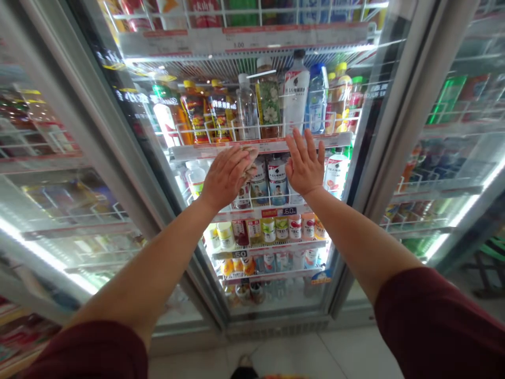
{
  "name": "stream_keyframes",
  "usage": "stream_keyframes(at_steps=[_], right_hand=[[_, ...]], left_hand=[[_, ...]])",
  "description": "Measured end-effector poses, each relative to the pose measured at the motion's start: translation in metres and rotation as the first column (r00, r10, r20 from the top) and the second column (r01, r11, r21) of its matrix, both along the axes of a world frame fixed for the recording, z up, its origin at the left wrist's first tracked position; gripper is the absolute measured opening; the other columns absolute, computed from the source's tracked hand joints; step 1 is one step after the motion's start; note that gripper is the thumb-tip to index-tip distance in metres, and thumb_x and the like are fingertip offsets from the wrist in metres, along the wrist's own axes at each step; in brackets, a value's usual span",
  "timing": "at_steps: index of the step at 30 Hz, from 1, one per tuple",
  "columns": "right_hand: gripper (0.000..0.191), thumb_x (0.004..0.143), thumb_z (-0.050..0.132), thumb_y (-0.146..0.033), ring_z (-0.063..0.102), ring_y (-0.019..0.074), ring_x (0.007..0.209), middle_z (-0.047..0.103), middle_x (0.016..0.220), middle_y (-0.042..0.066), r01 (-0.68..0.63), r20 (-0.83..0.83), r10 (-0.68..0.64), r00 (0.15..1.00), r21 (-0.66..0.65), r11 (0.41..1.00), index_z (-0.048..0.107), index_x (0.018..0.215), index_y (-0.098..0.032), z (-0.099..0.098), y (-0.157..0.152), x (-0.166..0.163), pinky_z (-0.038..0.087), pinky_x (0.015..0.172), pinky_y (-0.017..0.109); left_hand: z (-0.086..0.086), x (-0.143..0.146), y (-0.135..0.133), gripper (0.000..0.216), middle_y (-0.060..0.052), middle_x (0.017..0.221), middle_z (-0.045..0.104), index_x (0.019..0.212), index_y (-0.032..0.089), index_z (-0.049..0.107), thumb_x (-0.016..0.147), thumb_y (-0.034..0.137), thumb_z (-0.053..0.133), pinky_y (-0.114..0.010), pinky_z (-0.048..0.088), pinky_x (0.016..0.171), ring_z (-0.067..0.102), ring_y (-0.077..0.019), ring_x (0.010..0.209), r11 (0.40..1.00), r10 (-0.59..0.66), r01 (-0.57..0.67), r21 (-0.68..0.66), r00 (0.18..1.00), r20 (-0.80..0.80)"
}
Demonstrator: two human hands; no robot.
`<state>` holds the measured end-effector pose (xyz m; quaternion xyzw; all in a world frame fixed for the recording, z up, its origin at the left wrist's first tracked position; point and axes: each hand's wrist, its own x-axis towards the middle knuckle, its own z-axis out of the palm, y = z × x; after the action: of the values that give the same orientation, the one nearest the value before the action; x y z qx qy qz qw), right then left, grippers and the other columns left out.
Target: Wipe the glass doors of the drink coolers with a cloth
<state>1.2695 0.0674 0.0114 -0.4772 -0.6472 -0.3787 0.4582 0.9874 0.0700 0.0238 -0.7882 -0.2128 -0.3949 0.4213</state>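
Note:
I stand in front of a drinks cooler with a glass door (pixel 347 221). My left hand (pixel 224 176) lies against the glass at the level of the second shelf's rail, fingers together, pressing a small crumpled beige cloth (pixel 250 160) under its fingertips. My right hand (pixel 304 164) is flat on the same glass just to the right, fingers spread, holding nothing. Behind the glass, bottled drinks (pixel 268 102) stand in a row above my hands, with white-labelled bottles (pixel 278 181) directly behind them. Both forearms are bare below dark red sleeves.
More shelves of small bottles (pixel 272 229) fill the cooler below my hands. Grey door frames (pixel 130 158) run diagonally on the left and right (pixel 398 131), with further glass-fronted coolers (pixel 445 152) either side. A pale tiled floor (pixel 339 352) lies below.

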Motion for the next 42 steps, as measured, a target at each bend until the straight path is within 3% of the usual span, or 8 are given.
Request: stream_keyframes(at_steps=[7, 12, 14, 20, 26, 33, 38, 42], right_hand=[[0.069, 0.104, 0.039, -0.025, 0.023, 0.0307, 0.171, 0.038, 0.179, 0.005, -0.022, 0.004, 0.022, 1.0, 0.022, 1.0, 0.035, 0.173, -0.027, -0.002, 0.005, 0.001, 0.016, 0.138, 0.067], [0.072, 0.103, 0.039, -0.024, 0.02, 0.0299, 0.172, 0.035, 0.18, 0.002, -0.03, -0.005, 0.03, 1.0, -0.017, 0.999, 0.03, 0.175, -0.031, 0.0, 0.002, 0.0, 0.014, 0.138, 0.067], [0.073, 0.103, 0.039, -0.024, 0.02, 0.0302, 0.172, 0.035, 0.18, 0.002, -0.032, -0.004, 0.032, 0.999, -0.024, 0.999, 0.03, 0.175, -0.03, 0.001, 0.001, 0.0, 0.013, 0.138, 0.067], [0.067, 0.106, 0.039, -0.027, 0.023, 0.0313, 0.171, 0.035, 0.18, 0.004, -0.018, 0.013, 0.018, 1.0, -0.017, 1.0, 0.036, 0.173, -0.028, 0.001, 0.002, 0.0, 0.015, 0.138, 0.067], [0.066, 0.106, 0.04, -0.025, 0.025, 0.0331, 0.17, 0.038, 0.179, 0.005, -0.038, 0.003, 0.038, 0.999, 0.0, 0.999, 0.038, 0.172, -0.027, 0.0, 0.002, 0.0, 0.018, 0.137, 0.068], [0.067, 0.105, 0.042, -0.024, 0.028, 0.0331, 0.169, 0.04, 0.178, 0.005, -0.03, 0.005, 0.03, 1.0, 0.023, 0.999, 0.04, 0.171, -0.027, -0.001, 0.002, -0.001, 0.02, 0.137, 0.068], [0.069, 0.103, 0.043, -0.023, 0.026, 0.0339, 0.17, 0.039, 0.179, 0.005, -0.02, 0.006, 0.02, 1.0, 0.018, 1.0, 0.039, 0.172, -0.028, -0.002, 0.005, 0.0, 0.019, 0.137, 0.069], [0.068, 0.103, 0.044, -0.023, 0.028, 0.0337, 0.169, 0.04, 0.178, 0.005, -0.021, 0.007, 0.021, 1.0, 0.044, 0.999, 0.04, 0.171, -0.028, -0.003, 0.005, 0.001, 0.02, 0.137, 0.069]], left_hand=[[0.01, -0.014, 0.008, 0.047, -0.002, 0.162, 0.059, 0.159, 0.033, 0.05, 0.112, 0.032, 0.053, -0.045, 0.037, 0.136, 0.04, -0.0194, 0.162, 0.992, 0.058, -0.026, 0.124, 0.963, -0.263], [0.044, -0.033, 0.018, 0.053, -0.001, 0.176, 0.038, 0.168, 0.024, 0.036, 0.116, 0.029, 0.036, -0.055, 0.026, 0.141, 0.02, -0.0216, 0.17, 0.978, 0.123, -0.145, 0.15, 0.982, 0.146], [0.033, -0.024, 0.015, 0.053, -0.003, 0.177, 0.037, 0.168, 0.023, 0.038, 0.115, 0.028, 0.038, -0.055, 0.027, 0.141, 0.015, -0.0222, 0.171, 0.966, 0.127, -0.16, 0.201, 0.978, 0.166], [-0.019, -0.006, -0.005, 0.057, 0.004, 0.163, 0.057, 0.16, 0.035, 0.049, 0.107, 0.015, 0.058, -0.04, 0.031, 0.139, 0.021, -0.0161, 0.169, 0.973, 0.055, 0.02, 0.229, 0.946, -0.319], [-0.021, -0.051, -0.006, 0.051, -0.011, 0.173, 0.043, 0.163, 0.017, 0.047, 0.113, 0.019, 0.047, -0.054, 0.027, 0.139, 0.019, -0.0259, 0.17, 0.979, 0.153, -0.172, 0.108, 0.975, 0.16], [-0.072, -0.047, -0.011, 0.065, 0.0, 0.162, 0.058, 0.167, 0.039, 0.044, 0.107, 0.016, 0.055, -0.039, 0.03, 0.138, 0.039, -0.0175, 0.162, 0.995, 0.098, -0.092, 0.045, 0.979, -0.179], [-0.042, -0.069, -0.001, 0.063, -0.009, 0.173, 0.043, 0.172, 0.027, 0.037, 0.111, 0.019, 0.047, -0.051, 0.026, 0.139, 0.029, -0.0265, 0.167, 0.98, 0.124, -0.164, 0.115, 0.946, 0.299], [-0.069, -0.062, -0.007, 0.069, -0.012, 0.18, 0.027, 0.175, 0.019, 0.026, 0.11, 0.015, 0.047, -0.055, 0.02, 0.14, 0.015, -0.0291, 0.171, 0.982, 0.116, -0.158, 0.106, 0.939, 0.324]])
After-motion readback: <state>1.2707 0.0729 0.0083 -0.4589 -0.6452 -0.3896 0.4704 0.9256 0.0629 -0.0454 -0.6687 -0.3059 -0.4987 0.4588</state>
